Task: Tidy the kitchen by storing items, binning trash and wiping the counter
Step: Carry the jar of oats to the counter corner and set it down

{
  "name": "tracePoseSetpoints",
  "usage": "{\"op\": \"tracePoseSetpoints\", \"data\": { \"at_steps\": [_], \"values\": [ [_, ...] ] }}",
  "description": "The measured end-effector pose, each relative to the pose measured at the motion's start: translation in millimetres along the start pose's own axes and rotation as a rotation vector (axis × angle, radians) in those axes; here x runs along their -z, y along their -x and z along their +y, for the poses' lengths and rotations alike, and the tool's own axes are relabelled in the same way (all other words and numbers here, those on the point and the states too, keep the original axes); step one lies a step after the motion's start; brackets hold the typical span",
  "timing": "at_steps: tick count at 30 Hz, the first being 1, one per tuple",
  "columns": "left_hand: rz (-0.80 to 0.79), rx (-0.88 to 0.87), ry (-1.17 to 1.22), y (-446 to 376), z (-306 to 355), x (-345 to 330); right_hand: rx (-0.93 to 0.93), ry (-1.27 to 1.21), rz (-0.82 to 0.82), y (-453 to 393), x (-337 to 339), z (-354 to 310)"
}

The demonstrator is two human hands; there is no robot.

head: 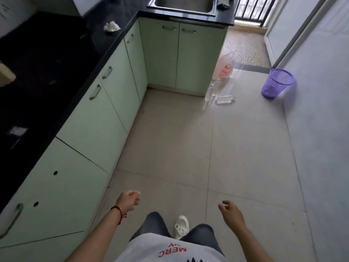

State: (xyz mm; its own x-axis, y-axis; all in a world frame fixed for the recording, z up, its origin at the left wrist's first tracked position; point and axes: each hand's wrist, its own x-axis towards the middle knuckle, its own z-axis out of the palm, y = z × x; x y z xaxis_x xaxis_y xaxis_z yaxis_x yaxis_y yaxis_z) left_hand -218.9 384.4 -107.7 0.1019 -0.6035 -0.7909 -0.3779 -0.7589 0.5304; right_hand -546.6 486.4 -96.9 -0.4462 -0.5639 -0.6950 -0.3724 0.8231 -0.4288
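Both hands far from tissue.

I see a black tabletop that looks shiny like stone, with crumpled white paper near its edge. The sink is shiny metal. The purple bin is plastic mesh. The floor tiles are smooth.
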Motion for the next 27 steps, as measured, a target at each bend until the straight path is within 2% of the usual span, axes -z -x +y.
{"op": "tracePoseSetpoints", "data": {
  "at_steps": [8,13,22,27],
  "values": [
    [0.131,0.201,0.179,-67,35,18,0.14,0.087,-0.054,-119,33,-154],
    [0.165,0.239,0.248,-129,96,36,0.145,0.125,-0.063,-183,37,-232],
    [0.155,0.043,0.204,-216,280,71,0.167,0.215,-0.111,-264,51,-355],
    [0.205,0.021,0.284,-248,335,86,0.224,0.3,-0.18,-312,54,-429]
  ]
}}
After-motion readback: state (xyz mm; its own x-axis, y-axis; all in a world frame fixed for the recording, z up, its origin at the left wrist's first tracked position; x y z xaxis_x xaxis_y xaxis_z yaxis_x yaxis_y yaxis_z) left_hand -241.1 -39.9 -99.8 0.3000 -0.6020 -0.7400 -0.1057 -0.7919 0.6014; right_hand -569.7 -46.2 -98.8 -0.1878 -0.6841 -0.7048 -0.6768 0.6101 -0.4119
